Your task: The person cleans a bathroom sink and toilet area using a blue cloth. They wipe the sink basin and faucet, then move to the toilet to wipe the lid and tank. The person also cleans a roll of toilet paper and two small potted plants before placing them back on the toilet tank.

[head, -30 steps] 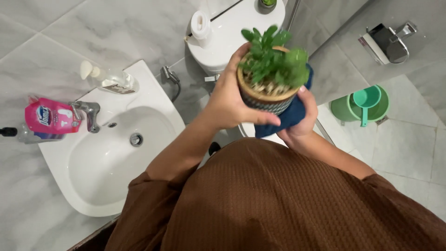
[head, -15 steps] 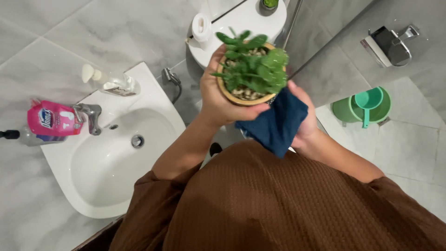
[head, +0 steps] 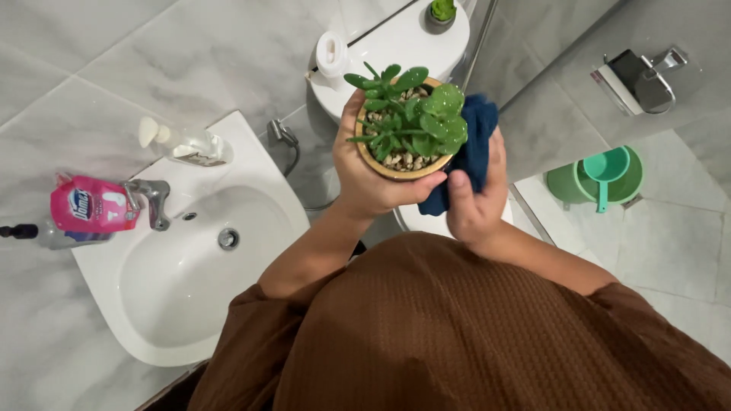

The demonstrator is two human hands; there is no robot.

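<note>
- Since half a second ago, the blue cloth (head: 472, 144) has come up from below the pot to its right flank, at about 3 o'clock of the rim.
- Left hand (head: 373, 183): I see its grip wrapped round the potted plant (head: 403, 125) from the 9 o'clock side, palm under the base, thumb along the near rim.
- Right hand (head: 472, 202): grip clenched on the cloth, thumb pointing up, cloth pressed against the pot's side.
- Both forearms run up from my brown garment (head: 457, 335) toward 12 o'clock, elbows bent.
- Pot sits tilted toward me, pebbles showing, held in the air above the toilet (head: 396, 42).
- White sink (head: 190, 281) lies at 9 o'clock, a pink pouch (head: 87, 205) by its tap (head: 152, 198).
- Green bucket with scoop (head: 601, 175) stands on the floor at 3 o'clock.
</note>
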